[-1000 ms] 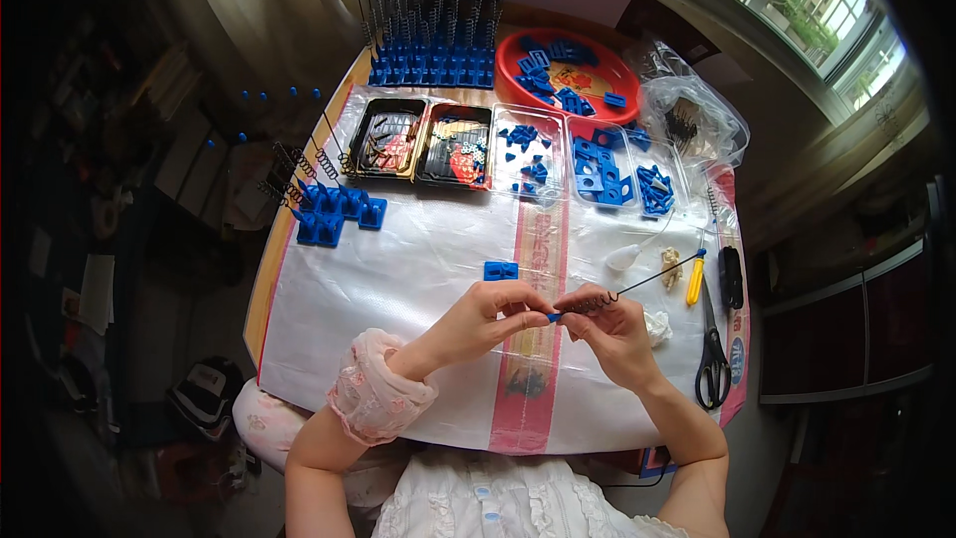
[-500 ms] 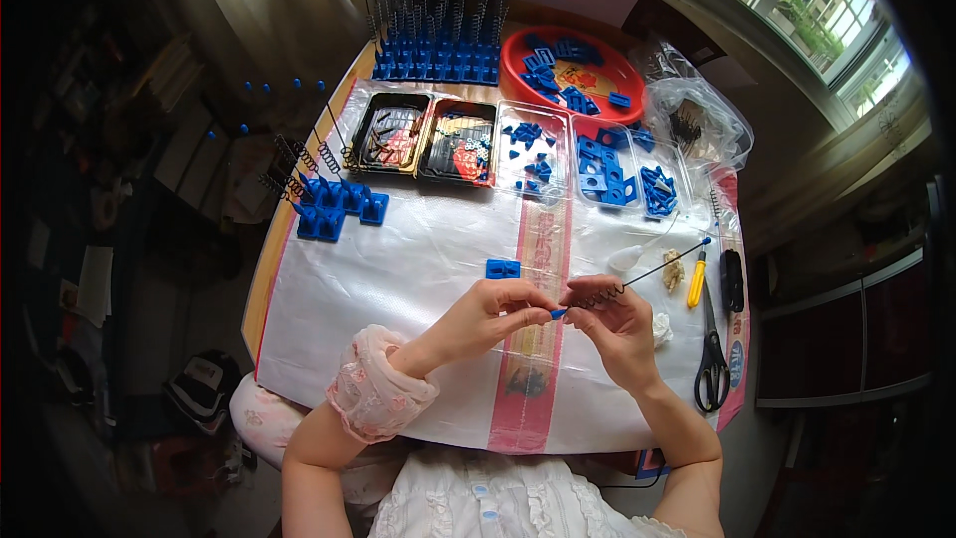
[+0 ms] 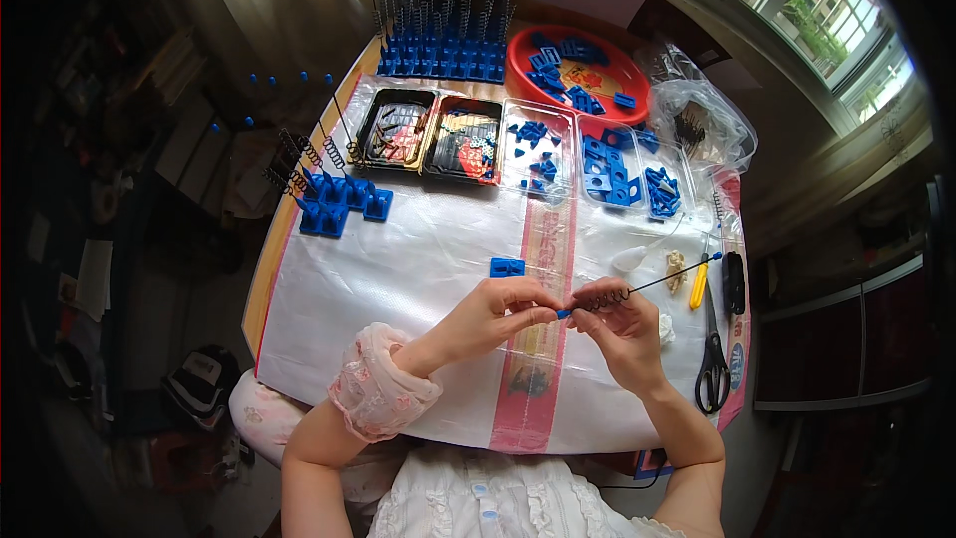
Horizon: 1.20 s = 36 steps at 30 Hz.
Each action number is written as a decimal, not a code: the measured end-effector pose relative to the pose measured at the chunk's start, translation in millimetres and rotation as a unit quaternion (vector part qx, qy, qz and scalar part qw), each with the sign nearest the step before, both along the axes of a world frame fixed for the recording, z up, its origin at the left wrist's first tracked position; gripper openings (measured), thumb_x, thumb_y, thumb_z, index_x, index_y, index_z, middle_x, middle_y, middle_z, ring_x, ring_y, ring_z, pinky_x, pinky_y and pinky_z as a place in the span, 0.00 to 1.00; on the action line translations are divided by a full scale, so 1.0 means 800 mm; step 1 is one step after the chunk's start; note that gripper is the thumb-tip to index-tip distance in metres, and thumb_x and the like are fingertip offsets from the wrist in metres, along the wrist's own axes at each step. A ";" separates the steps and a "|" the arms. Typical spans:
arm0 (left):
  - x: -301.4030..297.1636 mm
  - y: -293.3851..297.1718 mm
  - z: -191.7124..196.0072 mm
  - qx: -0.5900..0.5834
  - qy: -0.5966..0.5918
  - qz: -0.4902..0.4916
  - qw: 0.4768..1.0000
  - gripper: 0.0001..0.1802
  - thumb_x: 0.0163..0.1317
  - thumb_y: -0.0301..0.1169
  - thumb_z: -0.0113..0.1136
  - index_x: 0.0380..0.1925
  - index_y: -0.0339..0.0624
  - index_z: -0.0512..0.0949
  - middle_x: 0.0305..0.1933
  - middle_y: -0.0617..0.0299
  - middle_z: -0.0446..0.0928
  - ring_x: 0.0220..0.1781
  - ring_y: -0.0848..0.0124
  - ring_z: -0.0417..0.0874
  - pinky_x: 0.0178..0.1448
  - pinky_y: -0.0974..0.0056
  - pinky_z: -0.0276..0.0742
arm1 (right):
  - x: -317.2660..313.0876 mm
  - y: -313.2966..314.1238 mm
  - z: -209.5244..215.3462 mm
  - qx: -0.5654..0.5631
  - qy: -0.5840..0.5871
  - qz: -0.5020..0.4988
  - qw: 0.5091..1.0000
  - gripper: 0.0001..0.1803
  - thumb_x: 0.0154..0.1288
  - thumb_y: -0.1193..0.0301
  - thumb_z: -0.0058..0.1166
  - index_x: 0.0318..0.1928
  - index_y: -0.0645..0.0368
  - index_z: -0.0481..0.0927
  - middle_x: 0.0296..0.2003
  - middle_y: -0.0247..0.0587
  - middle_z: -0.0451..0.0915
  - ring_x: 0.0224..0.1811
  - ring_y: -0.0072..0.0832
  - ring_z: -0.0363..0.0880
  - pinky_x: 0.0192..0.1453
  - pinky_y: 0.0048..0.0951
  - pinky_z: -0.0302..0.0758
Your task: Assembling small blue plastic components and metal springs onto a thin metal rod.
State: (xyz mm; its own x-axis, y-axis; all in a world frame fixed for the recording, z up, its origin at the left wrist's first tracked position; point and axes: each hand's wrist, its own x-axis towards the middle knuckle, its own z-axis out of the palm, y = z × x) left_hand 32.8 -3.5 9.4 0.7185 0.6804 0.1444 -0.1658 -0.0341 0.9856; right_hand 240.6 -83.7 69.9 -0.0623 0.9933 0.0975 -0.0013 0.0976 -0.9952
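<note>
Nearest the body, the left hand and the right hand meet over a glossy white plastic sheet with a red printed stripe down its middle. Both are pinched closed on a thin black wire rod with a coiled spring on it: the left fingertips nip its small blue tip, the right fingers close around the coil, and the bare rod slants away up to the right above the sheet. Just beyond the left hand lies a small blue plastic block. At the right edge lie black-handled scissors and a yellow-handled tool. Further off to the left stands a cluster of blue blocks with sprung rods stuck in them. Beyond runs a row of trays: two black trays with mixed small parts, then clear plastic trays with blue pieces. Farthest are a round red bowl of blue pieces, a crumpled clear bag, and a dense rack of upright rods in blue bases.
</note>
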 end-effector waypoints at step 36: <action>-0.043 0.039 0.006 0.255 0.301 0.217 0.893 0.19 0.54 0.36 0.80 0.47 0.52 0.89 0.38 0.62 0.79 0.40 0.65 0.84 0.46 0.60 0.81 | -0.044 0.109 0.001 0.132 -0.129 0.007 0.983 0.08 0.61 0.85 0.57 0.41 0.67 0.82 0.34 0.38 0.84 0.37 0.20 0.83 0.45 0.26 0.79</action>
State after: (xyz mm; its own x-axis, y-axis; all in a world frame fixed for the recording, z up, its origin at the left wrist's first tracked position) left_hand -1.5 27.3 14.6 0.4559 0.8692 0.1913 0.5266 -0.4367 0.7294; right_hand 205.4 3.1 70.3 -0.1332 0.9344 0.3304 0.2453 0.3540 -0.9025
